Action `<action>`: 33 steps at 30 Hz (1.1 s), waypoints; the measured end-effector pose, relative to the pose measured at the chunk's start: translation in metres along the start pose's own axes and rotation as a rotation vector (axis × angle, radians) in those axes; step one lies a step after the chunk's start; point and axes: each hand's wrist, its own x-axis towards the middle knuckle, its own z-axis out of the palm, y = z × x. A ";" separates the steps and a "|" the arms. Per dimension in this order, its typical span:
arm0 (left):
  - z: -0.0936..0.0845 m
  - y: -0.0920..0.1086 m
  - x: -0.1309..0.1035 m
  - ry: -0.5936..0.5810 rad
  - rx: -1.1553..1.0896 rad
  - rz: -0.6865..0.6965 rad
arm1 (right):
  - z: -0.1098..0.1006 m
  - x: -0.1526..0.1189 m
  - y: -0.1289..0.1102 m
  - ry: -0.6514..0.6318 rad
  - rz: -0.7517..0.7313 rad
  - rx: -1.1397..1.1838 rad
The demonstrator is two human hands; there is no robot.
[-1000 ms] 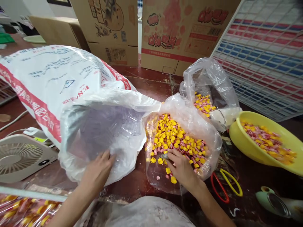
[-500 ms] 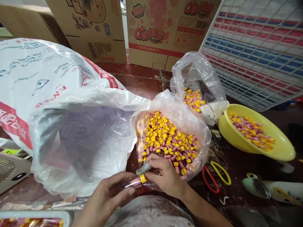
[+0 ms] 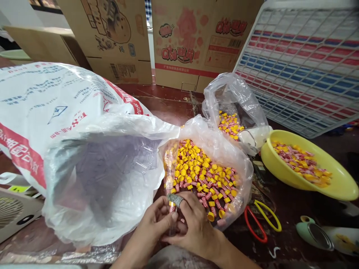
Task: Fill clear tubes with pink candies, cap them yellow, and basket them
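My left hand (image 3: 157, 221) and my right hand (image 3: 196, 226) meet low in the middle of the view, fingers closed around a small clear tube (image 3: 172, 209). Pink-and-white patterned material shows inside it, and yellow shows at its upper end. A grey speckled finger cover (image 3: 174, 199) on my right hand lies over that end. Fingers hide much of the tube. Just beyond the hands, a clear plastic bag (image 3: 243, 175) holds many small pink pieces with yellow caps. Left of it gapes a large white sack (image 3: 98, 231) with clear tubes (image 3: 143, 158) inside.
A second clear bag (image 3: 248, 95) and a yellow basin (image 3: 291, 178) hold similar capped pieces. Red-and-yellow-handled scissors (image 3: 259, 224) lie at the right, near a green cup (image 3: 314, 233). Cardboard boxes (image 3: 179, 76) and a white wire rack (image 3: 291, 74) stand behind. A fan (image 3: 17, 213) is at the left.
My hands have come together and the tube has turned from nearly level to upright between them. The view has tilted up slightly, so the scene sits lower.
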 end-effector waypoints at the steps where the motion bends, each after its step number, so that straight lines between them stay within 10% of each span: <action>1: -0.005 0.005 0.004 0.018 0.192 0.039 | -0.005 0.004 0.001 -0.042 -0.014 0.000; 4: -0.034 0.023 0.021 0.133 0.602 0.088 | -0.028 0.013 0.013 -0.153 0.022 -0.019; 8: -0.088 0.042 0.055 0.403 1.026 0.035 | -0.047 0.010 0.042 0.001 0.242 -0.155; 13: -0.121 0.037 0.085 0.410 1.358 -0.046 | -0.033 -0.005 0.055 -0.194 0.315 -0.322; 23: -0.122 0.019 0.037 0.389 1.310 0.020 | -0.004 0.006 0.039 -0.363 0.138 -0.366; 33: -0.074 -0.006 -0.021 0.301 0.902 0.180 | 0.027 0.015 0.043 -0.318 0.036 -0.494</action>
